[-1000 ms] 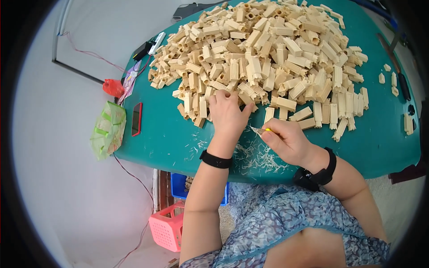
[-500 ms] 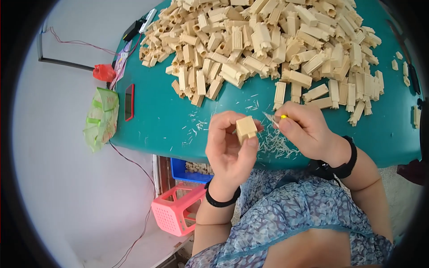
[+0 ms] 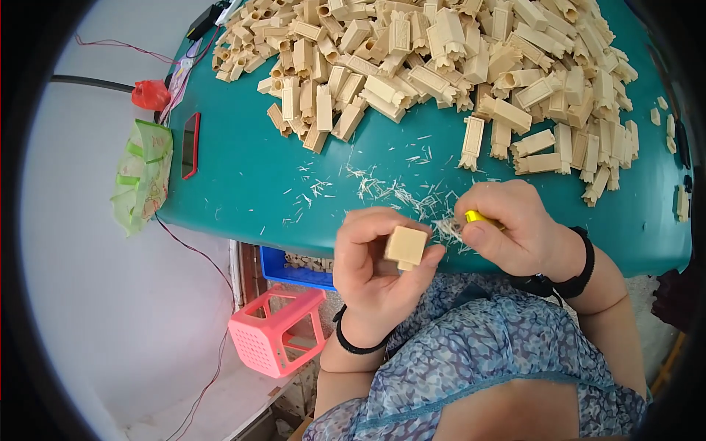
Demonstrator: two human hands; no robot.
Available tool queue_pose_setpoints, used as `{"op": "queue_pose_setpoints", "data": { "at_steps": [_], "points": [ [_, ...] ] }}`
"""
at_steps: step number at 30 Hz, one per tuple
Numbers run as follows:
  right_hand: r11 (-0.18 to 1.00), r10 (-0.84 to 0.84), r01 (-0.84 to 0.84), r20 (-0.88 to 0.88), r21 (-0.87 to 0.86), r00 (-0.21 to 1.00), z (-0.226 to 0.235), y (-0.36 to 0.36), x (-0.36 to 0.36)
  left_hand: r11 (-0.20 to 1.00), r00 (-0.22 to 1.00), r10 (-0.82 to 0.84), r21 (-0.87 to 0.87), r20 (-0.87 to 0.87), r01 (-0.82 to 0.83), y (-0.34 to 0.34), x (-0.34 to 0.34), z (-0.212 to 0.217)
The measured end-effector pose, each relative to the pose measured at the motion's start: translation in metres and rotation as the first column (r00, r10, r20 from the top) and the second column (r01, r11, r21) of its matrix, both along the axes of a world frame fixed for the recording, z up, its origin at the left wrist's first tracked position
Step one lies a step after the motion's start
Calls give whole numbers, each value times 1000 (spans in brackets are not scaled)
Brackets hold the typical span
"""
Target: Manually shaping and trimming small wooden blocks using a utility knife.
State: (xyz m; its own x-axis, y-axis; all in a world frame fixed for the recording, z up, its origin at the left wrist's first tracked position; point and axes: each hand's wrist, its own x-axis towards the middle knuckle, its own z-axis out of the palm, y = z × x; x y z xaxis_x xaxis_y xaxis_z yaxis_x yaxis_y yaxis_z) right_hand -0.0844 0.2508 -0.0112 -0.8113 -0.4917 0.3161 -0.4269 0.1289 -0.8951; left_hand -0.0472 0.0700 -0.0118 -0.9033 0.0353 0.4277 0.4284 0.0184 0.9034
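My left hand (image 3: 375, 272) is closed around a cream-coloured moulded block (image 3: 407, 245), its square end face turned up toward me. In my right hand (image 3: 515, 224) is a small knife with a yellow handle (image 3: 482, 218); its blade is hard to make out against the scraps. The two hands are close together but apart, above the near edge of the green table (image 3: 243, 191). Thin pale shavings (image 3: 390, 189) lie scattered on the tabletop beyond and between them.
A large heap of similar cream blocks (image 3: 397, 66) covers the far side. At left lie a red-edged phone (image 3: 191, 145), a green plastic bag (image 3: 143, 173) and a red bag (image 3: 151, 95). Below the table edge are a blue bin (image 3: 294, 278) and a pink stool (image 3: 276, 331).
The block in my left hand has tilted, and both hands sit slightly lower in view. My right hand has turned, showing more of the yellow handle. The whole view has shifted a little.
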Motion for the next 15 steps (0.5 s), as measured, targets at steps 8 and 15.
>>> {"op": "queue_pose_setpoints", "data": {
  "at_steps": [8, 15],
  "points": [
    [999, 36, -34, -87, 25, 996, 1, 0, 1, 995, 998, 67, -76, -9, -67, 3, 0, 0],
    [1000, -9, 13, -145, 28, 989, 0, -2, 1, 989, 992, 102, -98, -77, -109, 3, -1, -5]
  ]
}}
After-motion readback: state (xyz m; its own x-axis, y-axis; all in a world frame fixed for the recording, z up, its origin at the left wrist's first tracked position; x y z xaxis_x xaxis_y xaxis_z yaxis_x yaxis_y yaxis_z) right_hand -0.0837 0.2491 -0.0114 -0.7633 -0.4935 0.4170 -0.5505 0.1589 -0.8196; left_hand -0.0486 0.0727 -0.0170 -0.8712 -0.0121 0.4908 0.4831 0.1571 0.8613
